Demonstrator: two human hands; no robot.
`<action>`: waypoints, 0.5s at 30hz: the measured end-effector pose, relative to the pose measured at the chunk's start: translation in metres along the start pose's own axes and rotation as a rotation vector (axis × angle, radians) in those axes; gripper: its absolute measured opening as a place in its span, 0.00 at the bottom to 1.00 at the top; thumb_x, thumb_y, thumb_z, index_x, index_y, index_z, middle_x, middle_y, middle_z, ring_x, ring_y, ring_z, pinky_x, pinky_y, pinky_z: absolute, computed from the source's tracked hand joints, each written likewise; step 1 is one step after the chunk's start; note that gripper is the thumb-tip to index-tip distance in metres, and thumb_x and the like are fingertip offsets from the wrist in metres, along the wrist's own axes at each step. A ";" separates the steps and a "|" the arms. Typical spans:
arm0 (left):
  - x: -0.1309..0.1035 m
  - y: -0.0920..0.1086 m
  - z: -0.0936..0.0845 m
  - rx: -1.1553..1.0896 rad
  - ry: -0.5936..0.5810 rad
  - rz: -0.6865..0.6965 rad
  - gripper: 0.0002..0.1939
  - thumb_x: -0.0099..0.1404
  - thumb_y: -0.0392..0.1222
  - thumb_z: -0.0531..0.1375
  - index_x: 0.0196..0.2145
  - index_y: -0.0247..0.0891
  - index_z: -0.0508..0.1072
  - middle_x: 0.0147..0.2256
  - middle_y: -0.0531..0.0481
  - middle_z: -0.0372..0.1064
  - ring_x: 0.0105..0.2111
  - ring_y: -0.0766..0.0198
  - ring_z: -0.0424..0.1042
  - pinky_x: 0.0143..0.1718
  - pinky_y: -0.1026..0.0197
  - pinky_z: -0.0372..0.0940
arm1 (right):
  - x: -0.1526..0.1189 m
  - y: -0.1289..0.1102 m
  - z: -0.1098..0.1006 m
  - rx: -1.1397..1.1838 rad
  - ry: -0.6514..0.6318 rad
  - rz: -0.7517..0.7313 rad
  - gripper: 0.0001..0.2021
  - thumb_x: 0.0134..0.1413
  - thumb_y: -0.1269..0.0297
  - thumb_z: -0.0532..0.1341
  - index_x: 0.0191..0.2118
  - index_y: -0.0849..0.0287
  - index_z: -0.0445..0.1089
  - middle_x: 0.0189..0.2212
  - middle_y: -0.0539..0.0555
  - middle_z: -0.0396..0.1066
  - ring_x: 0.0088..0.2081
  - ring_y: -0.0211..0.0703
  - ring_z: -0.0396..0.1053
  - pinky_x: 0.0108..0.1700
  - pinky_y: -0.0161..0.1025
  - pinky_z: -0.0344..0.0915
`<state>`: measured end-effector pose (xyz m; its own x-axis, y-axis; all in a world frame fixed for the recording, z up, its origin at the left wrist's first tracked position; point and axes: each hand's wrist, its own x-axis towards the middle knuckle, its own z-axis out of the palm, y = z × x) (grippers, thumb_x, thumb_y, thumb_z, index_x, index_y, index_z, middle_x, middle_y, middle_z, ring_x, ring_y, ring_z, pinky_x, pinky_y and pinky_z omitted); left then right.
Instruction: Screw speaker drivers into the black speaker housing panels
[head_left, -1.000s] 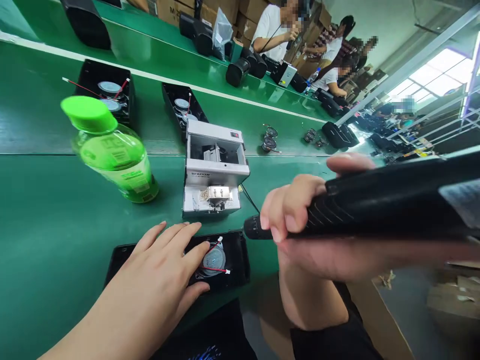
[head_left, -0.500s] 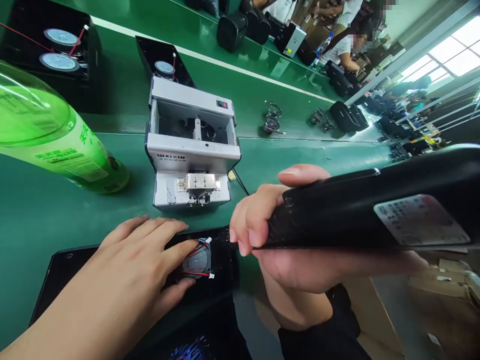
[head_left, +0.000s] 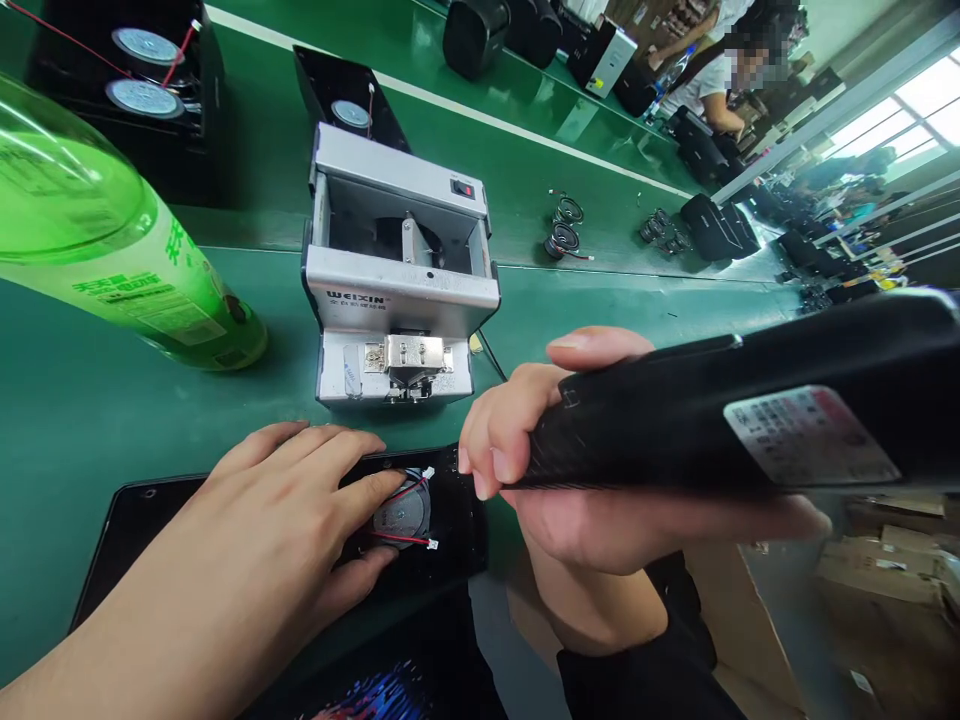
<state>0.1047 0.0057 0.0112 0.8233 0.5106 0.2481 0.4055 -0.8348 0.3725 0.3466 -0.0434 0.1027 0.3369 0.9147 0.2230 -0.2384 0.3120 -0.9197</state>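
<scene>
My left hand (head_left: 292,530) lies over a black panel (head_left: 169,515), thumb and index finger bracketing a small round speaker (head_left: 403,515) with a grey back. Red and black leads with white plugs cross the speaker. My right hand (head_left: 517,430) is wrapped round a black electric screwdriver (head_left: 645,420) that bears a silver label. The tool's working end, by the panel's right end, is hidden behind my fingers. Just beyond the panel stands a grey WEIXIN screw feeder (head_left: 405,290) with a metal block at its front.
A green drink bottle (head_left: 142,230) stands at the left. Behind it is a black housing (head_left: 202,150) with two speakers; another black panel (head_left: 315,75) lies behind the feeder. Loose speakers (head_left: 562,240) rest farther right. A person (head_left: 720,90) works across the bench; cardboard boxes (head_left: 877,590) are lower right.
The whole view has shifted slightly, so the bench things appear a little farther right and higher. Both hands keep their hold, and the speaker stays under my left fingers.
</scene>
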 end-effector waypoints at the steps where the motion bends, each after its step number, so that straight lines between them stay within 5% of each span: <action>1: 0.000 -0.001 -0.001 -0.018 -0.014 -0.010 0.18 0.71 0.43 0.72 0.57 0.55 0.88 0.60 0.47 0.89 0.55 0.37 0.89 0.63 0.25 0.80 | -0.001 0.002 0.000 0.001 -0.014 -0.011 0.29 0.68 0.22 0.80 0.49 0.42 0.88 0.23 0.43 0.83 0.19 0.46 0.73 0.22 0.44 0.72; 7: 0.011 -0.005 -0.008 -0.086 -0.118 -0.042 0.23 0.68 0.45 0.82 0.60 0.57 0.92 0.55 0.47 0.90 0.54 0.36 0.90 0.61 0.28 0.79 | -0.005 0.021 0.000 -0.004 -0.120 -0.134 0.32 0.71 0.18 0.75 0.51 0.44 0.91 0.24 0.44 0.81 0.20 0.44 0.73 0.23 0.42 0.70; 15: 0.016 -0.002 -0.009 -0.041 -0.161 -0.057 0.22 0.68 0.47 0.83 0.59 0.53 0.92 0.54 0.44 0.89 0.53 0.38 0.89 0.53 0.36 0.75 | -0.012 0.037 0.002 0.009 -0.082 -0.218 0.35 0.68 0.16 0.75 0.52 0.44 0.93 0.25 0.47 0.82 0.20 0.45 0.72 0.25 0.43 0.70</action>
<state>0.1135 0.0170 0.0226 0.8538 0.5143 0.0802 0.4394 -0.7946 0.4189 0.3320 -0.0425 0.0664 0.3065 0.8430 0.4419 -0.1760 0.5065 -0.8441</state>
